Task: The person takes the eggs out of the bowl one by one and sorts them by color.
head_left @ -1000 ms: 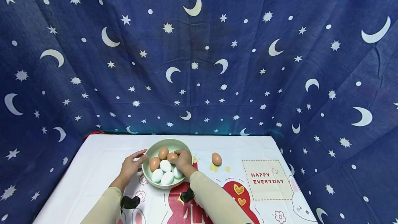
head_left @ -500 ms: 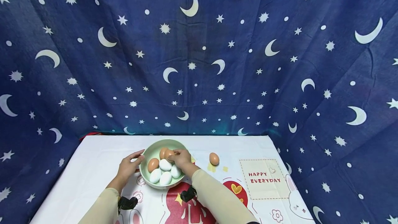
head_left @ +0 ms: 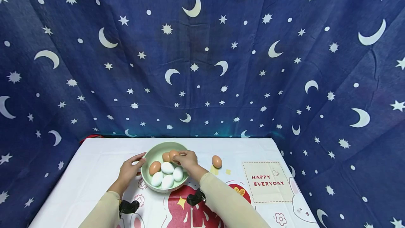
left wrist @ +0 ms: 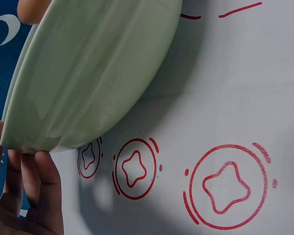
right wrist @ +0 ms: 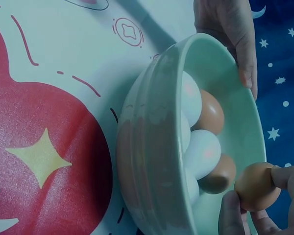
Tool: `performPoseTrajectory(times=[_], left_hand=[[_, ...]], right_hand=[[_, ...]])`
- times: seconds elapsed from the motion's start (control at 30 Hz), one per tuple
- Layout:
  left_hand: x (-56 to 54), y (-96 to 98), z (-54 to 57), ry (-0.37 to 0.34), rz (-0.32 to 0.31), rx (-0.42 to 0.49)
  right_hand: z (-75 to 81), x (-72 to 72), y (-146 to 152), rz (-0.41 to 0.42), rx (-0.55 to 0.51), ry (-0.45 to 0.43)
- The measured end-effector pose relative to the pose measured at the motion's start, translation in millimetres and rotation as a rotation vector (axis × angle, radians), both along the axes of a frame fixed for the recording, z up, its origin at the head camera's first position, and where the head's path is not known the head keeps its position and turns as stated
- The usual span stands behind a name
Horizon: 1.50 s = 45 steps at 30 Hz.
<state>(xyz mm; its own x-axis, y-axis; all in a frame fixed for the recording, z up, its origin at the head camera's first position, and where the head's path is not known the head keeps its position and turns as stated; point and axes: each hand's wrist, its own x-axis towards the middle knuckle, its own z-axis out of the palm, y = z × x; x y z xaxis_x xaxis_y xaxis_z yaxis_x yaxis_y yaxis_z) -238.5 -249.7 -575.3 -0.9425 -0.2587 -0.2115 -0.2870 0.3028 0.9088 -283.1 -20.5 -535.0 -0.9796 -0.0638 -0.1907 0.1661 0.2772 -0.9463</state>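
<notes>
A pale green bowl (head_left: 148, 185) stands on the table with several white eggs (head_left: 167, 181) and two brown eggs (head_left: 154, 168) lying in it. At its left side my left hand (head_left: 129, 170) grips the rim. In the left wrist view, the fingers (left wrist: 48, 181) press against the bowl's outer wall while the thumb lies at the edge. My right hand (head_left: 188, 161) pinches a further brown egg (right wrist: 257, 186) between thumb and fingers, over the far right part of the bowl. That egg overlaps a brown egg (right wrist: 218, 174) behind it.
Another brown egg (head_left: 216, 161) lies on the printed white tablecloth (head_left: 256, 149), right of the bowl. A dark blue curtain (head_left: 202, 80) with moons and stars hangs behind the table and along its sides.
My right hand has raised the brown egg slightly from among the others, toward the bowl's far side. The left hand keeps its grip on the rim. The whole view has shifted a little.
</notes>
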Motion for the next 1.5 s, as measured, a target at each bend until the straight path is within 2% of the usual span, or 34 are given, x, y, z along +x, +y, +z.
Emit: performPoseTrajectory(times=[0.2,0.43,0.7,1.07,1.37,1.5], left_hand=[[-0.5,-0.2,1.1,0.009,-0.002,-0.004],[-0.2,-1.0,1.1,0.017,-0.009,-0.002],[0.4,-0.3,1.4,0.01,-0.009,-0.002],[2.3,0.9,4.1,-0.001,-0.02,0.01],[2.8,0.8,4.0,0.004,-0.015,0.01],[2.1,0.5,4.5,0.007,-0.019,0.018]], right_hand=[[4.0,-1.0,6,0.006,0.006,-0.003],[8.0,-2.3,14,-0.002,-0.033,-0.024],[9.5,-0.7,21,0.058,-0.06,-0.009],[15.3,-4.1,39,0.074,-0.046,-0.005],[16.0,-8.5,58,0.087,-0.082,-0.009],[17.7,-10.1,70,0.076,-0.047,0.01]])
